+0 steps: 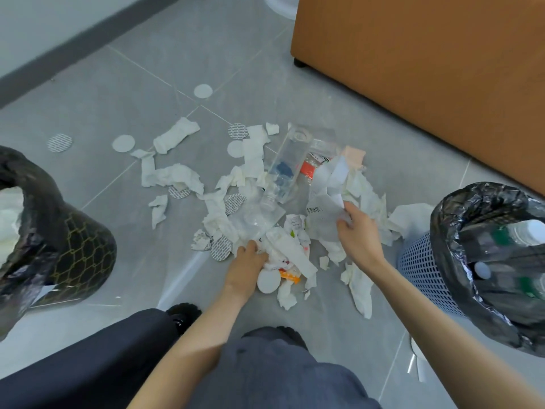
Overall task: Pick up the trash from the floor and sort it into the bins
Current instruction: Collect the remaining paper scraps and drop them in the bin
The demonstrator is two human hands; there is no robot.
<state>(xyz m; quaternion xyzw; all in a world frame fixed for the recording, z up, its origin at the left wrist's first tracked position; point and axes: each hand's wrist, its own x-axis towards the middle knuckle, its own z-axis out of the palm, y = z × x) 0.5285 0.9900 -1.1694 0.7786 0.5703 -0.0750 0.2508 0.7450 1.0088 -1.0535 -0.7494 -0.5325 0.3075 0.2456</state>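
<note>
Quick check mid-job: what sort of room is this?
Likely an indoor office or lounge, not certain: grey tiled floor, brown furniture, and a bag-lined blue bin and dark bin.

Grey tiled floor (97, 93) carries a heap of crumpled tissues (174, 135), wrappers (308, 169), round discs (203, 91), a clear bottle (287, 160); black bin (73, 246) left; blue bin (421, 270) right.

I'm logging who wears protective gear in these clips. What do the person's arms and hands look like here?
The left hand and right hand are bare: no gloves, and no ring or watch shows. The forearms are uncovered too; no sleeve appears anywhere up to the picture's lower edge.
</note>
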